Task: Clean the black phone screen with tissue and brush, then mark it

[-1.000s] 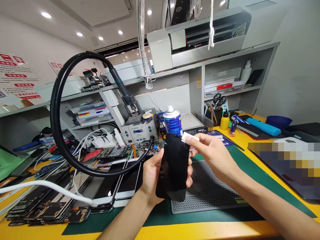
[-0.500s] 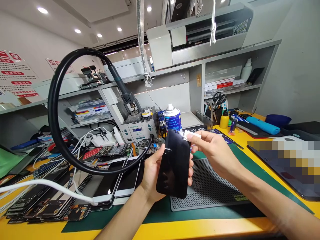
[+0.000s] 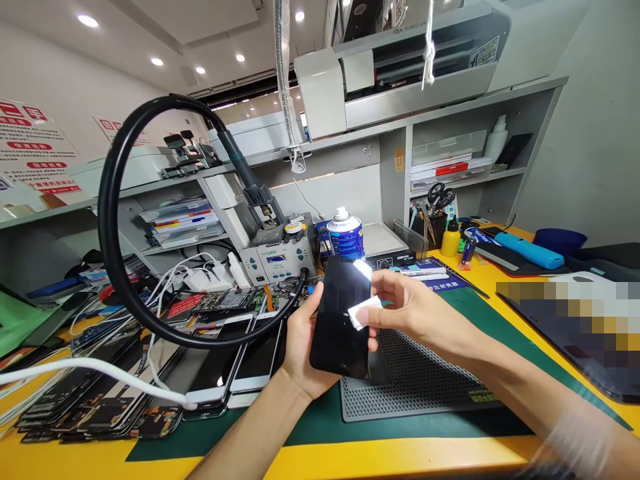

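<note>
A black smartphone (image 3: 336, 340), tilted up with its dark glass towards me, rests in my left hand (image 3: 303, 337). The thumb lies along its left edge, and fingertips show past its right edge. Between the thumb and fingers of my right hand (image 3: 400, 303) is a small folded white wipe (image 3: 361, 313). It lies against the right side of the phone's glass, around mid-height. A bright light reflection covers the phone's top right corner. Under the phone, a grey perforated mat (image 3: 425, 380) lies on a green work mat (image 3: 310, 433).
A blue spray can (image 3: 345, 237) stands behind the phone, beside a hot air station (image 3: 280, 257) with a looping black hose (image 3: 107, 220). Stacked phone screens (image 3: 85, 400) and white-framed phones (image 3: 220, 360) lie left. A yellow bottle (image 3: 451, 239) and a blue tool (image 3: 530, 250) are at right.
My right hand has moved down and left with the wipe, from the phone's top right corner to its middle. The phone has shifted slightly left and up in my left hand.
</note>
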Available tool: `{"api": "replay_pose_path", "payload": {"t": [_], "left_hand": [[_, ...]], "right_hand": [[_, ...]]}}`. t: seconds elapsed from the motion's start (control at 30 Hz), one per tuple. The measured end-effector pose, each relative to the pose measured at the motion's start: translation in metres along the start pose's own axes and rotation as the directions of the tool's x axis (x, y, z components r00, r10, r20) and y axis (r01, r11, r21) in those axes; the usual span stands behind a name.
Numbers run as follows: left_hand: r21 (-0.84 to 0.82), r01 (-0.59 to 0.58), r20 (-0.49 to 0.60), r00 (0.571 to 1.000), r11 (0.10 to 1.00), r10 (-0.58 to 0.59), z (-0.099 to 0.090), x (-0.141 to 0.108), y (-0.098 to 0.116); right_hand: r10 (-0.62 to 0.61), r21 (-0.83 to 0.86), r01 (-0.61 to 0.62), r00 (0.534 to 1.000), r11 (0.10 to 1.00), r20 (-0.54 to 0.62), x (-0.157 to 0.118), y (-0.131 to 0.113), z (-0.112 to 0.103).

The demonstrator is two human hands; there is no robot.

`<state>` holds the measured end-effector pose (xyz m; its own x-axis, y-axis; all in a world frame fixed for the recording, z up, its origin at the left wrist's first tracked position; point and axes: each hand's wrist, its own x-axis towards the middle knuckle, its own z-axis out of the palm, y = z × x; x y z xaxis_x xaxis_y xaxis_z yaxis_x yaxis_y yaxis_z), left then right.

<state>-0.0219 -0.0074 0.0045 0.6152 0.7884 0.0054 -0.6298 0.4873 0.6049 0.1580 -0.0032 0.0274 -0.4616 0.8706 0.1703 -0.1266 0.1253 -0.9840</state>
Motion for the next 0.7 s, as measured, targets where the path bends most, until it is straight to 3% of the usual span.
{"api": "replay_pose_path", "payload": {"t": [0.1,0.23,0.43,0.53,0.7], "left_hand": [[-0.003,0.007,-0.006,1.000,1.000,-0.007,0.0014,0.0013,0.0001],[0.018,0.022,-0.035,0.999,1.000,-0.022,0.0057,0.0001,0.0004],[0.129,0.051,-0.008,0.999,0.990,-0.051,0.0041,-0.0019,-0.0017],[0.169,0.042,0.007,0.999,0.985,-0.044,0.0041,-0.0017,-0.0031],[0.132,0.049,0.030,0.998,0.990,-0.054,0.0066,-0.0024,-0.0029]], "right_hand": [[-0.014,-0.014,0.015,1.000,1.000,0.017,0.0001,-0.0011,-0.0011],[-0.039,-0.012,0.039,0.998,0.999,-0.044,0.0019,-0.0024,-0.0010],[-0.026,-0.038,0.021,0.991,0.999,-0.135,0.0036,-0.0010,-0.0030],[-0.030,-0.029,0.027,0.992,0.999,-0.125,0.0034,-0.0014,-0.0027],[-0.072,-0.096,0.057,0.985,0.994,-0.159,0.0020,-0.0040,-0.0012]]}}
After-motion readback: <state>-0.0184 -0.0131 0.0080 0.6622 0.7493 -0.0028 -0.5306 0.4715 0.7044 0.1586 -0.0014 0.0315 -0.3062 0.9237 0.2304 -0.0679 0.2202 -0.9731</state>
